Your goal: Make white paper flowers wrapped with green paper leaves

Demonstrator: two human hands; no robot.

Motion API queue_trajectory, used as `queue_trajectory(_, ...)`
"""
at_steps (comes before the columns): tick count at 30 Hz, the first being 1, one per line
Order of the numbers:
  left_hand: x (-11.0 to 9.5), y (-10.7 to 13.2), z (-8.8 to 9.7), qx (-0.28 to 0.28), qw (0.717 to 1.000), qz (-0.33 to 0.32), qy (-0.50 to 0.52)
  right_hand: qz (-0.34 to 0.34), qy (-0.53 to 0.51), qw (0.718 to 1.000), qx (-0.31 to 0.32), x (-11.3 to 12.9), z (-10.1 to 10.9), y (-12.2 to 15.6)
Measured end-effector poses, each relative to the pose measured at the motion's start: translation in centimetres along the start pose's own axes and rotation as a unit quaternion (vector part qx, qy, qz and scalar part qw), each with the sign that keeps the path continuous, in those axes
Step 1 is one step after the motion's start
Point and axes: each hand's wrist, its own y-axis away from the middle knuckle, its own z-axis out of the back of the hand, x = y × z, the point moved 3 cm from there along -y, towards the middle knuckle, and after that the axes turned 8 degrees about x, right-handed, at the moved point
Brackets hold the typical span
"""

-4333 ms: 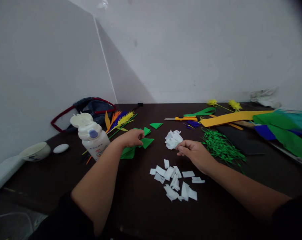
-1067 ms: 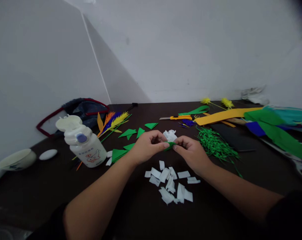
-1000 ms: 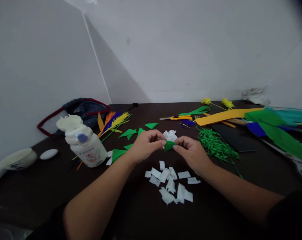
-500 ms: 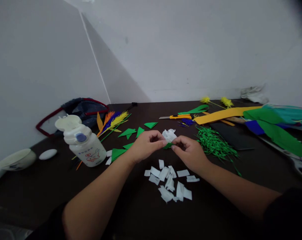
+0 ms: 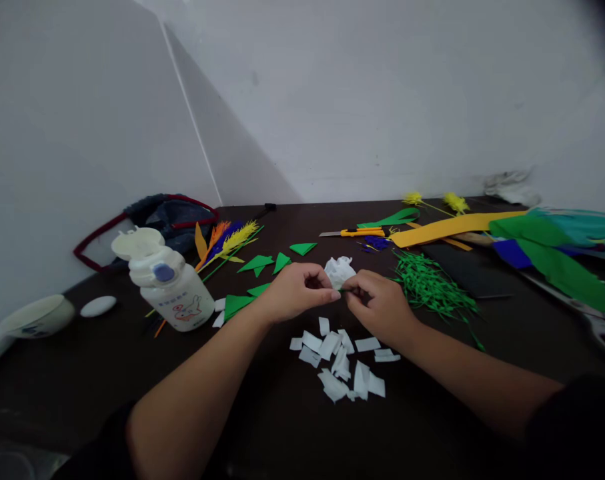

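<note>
My left hand and my right hand meet fingertip to fingertip over the middle of the table. Both are closed in a pinch on a small green paper piece, of which only a sliver shows between the fingers. Just behind the fingertips is a crumpled white tissue-like clump; I cannot tell whether they touch it. Nearer to me, below the hands, lie several cut white paper pieces. Green paper pieces are scattered beyond and beside my left hand.
A white bottle with its lid up stands at left, near a bowl. A utility knife lies behind, blade out. To the right are green shredded strips, a yellow strip, a dark flat slab and scissors.
The fingertips have drawn closer together, and the green paper piece between them is now almost hidden. Other things stay where they were.
</note>
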Motion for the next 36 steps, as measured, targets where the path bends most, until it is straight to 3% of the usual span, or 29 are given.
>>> queue_trajectory(12, 0.24, -0.11, 0.00, 0.029, 0.998, 0.010, 0.047, 0.000, 0.011, 1.000, 0.009, 0.08, 0.00, 0.08)
queue_trajectory(20, 0.00, -0.08, -0.10, 0.019, 1.000, -0.002, -0.014, -0.008, 0.012, 1.000, 0.015, 0.29, -0.01, 0.01)
queue_trajectory(36, 0.50, -0.11, -0.48, 0.018, 0.999, 0.017, -0.027, 0.002, 0.007, 1.000, 0.013, 0.30, 0.05, 0.06)
